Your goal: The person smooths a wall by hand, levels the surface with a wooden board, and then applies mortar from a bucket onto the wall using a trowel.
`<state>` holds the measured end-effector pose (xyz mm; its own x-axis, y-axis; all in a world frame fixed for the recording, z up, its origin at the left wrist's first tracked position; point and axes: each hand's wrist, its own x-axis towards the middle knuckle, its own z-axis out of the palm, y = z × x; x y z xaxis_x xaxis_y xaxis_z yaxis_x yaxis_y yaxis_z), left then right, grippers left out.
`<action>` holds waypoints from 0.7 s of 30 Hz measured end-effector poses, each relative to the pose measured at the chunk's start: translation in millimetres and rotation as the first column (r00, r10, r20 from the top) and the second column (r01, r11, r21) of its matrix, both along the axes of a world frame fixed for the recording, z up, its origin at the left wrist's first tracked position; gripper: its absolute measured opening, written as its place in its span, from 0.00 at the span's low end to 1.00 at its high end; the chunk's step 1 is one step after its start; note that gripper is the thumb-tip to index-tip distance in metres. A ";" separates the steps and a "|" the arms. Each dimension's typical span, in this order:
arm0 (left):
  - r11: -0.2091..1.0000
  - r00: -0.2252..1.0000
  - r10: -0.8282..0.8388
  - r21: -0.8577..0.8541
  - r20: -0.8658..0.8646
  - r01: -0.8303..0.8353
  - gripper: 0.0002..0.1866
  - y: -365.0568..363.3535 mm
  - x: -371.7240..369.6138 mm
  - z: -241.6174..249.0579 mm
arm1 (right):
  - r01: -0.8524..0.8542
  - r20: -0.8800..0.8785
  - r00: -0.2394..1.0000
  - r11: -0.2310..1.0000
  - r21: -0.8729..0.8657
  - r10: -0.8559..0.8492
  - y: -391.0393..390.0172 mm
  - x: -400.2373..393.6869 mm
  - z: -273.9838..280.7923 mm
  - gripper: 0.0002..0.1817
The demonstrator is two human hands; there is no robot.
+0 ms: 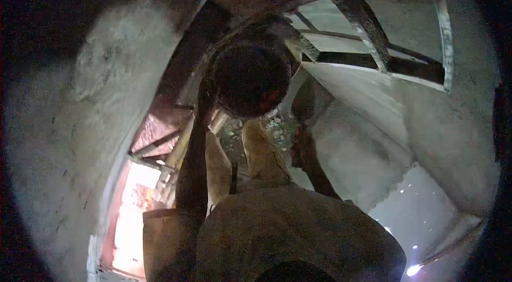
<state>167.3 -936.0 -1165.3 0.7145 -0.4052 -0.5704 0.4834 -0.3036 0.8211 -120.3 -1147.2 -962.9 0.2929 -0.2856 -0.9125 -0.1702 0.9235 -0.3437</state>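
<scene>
In the middle of the head view is a dark round container [250, 80], like a bucket or deep pan, in front of my body. Its inside is nearly black, with a faint reddish patch at the lower right. My left arm stretches up along its left side, and my left hand [208, 92] is at its rim, seemingly gripping it; the fingers are lost in shadow. My right hand [302, 148] is lower, to the right of my legs and apart from the container. Its fingers are too dark to make out.
A bright doorway [133, 218] opens at the left, beside a rough plaster wall [120, 58]. A barred window frame [368, 31] leans or hangs at the upper right. Stony rubble [278, 131] covers the floor around my legs. A pale sheet [421, 207] lies at the lower right.
</scene>
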 end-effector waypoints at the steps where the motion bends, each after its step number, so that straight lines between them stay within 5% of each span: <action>1: 0.998 0.998 -0.059 -0.004 -0.007 0.059 0.35 0.3 7.6 -0.4 | 0.042 0.148 0.988 0.998 -0.036 -0.036 24.9 -13.4 -21.5 0.24; 2: 0.993 0.993 -0.115 -0.002 -0.018 0.115 0.36 11.5 10.1 -20.6 | 0.074 0.223 0.973 0.996 -0.053 -0.061 45.9 -28.5 -56.0 0.25; 3: 0.815 0.957 0.097 -0.530 -0.273 -0.234 0.35 22.5 -16.7 -92.7 | 0.108 0.299 0.950 0.992 -0.064 -0.084 66.5 -42.1 -88.8 0.25; 4: 0.821 0.962 0.074 -0.531 -0.264 -0.209 0.35 19.1 -9.3 -84.0 | -0.209 0.035 0.975 0.962 -0.176 0.218 80.2 -63.2 -134.3 0.28; 5: 0.983 0.997 -0.058 -0.172 0.060 0.067 0.35 13.3 0.2 -59.4 | -0.354 -0.108 0.935 0.913 -0.203 0.338 97.6 -68.9 -166.7 0.30; 7: 0.991 0.991 -0.028 -0.133 -0.132 0.011 0.36 -7.2 20.3 17.7 | -0.494 -0.327 0.851 0.836 -0.238 0.410 120.5 -49.6 -195.1 0.31; 11: 0.932 0.921 -0.331 0.081 -0.205 0.353 0.37 -4.1 18.7 8.9 | -0.465 -0.394 0.869 0.762 -0.451 0.298 96.5 31.0 -198.5 0.29; 14: 0.971 0.942 -0.235 0.107 0.242 0.214 0.35 -14.7 9.1 18.1 | -0.518 -0.359 0.855 0.646 -0.562 0.374 48.1 77.2 -193.5 0.27; 15: 0.989 0.987 -0.146 -0.006 -0.068 0.146 0.34 -15.0 8.0 18.1 | -0.543 -0.352 0.839 0.595 -0.592 0.415 31.7 86.3 -190.3 0.27; 16: 0.995 0.922 -0.077 -0.091 -0.379 0.045 0.32 -13.4 5.8 19.0 | -0.569 -0.360 0.817 0.525 -0.633 0.451 19.1 95.2 -189.9 0.26; 18: 0.990 0.898 -0.102 -0.132 -0.428 0.049 0.33 2.2 -0.7 -27.2 | -0.642 -0.456 0.716 0.243 -0.727 0.529 1.1 106.7 -188.8 0.25; 20: 0.987 0.869 -0.115 -0.154 -0.481 0.046 0.34 2.4 5.7 -23.6 | -0.744 -0.838 0.407 -0.401 -0.535 0.364 -12.0 113.2 -144.2 0.20; 21: 0.993 0.888 -0.094 -0.111 -0.451 0.048 0.35 -14.6 12.2 13.9 | -0.838 -0.760 0.405 -0.125 -0.530 0.509 -6.3 113.6 -115.2 0.20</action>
<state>179.5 -950.5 -1151.4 0.3537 -0.5130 -0.7822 0.7903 -0.2834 0.5432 -6.7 -1153.5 -1078.0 0.6911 -0.5921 -0.4145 -0.7178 -0.4947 -0.4899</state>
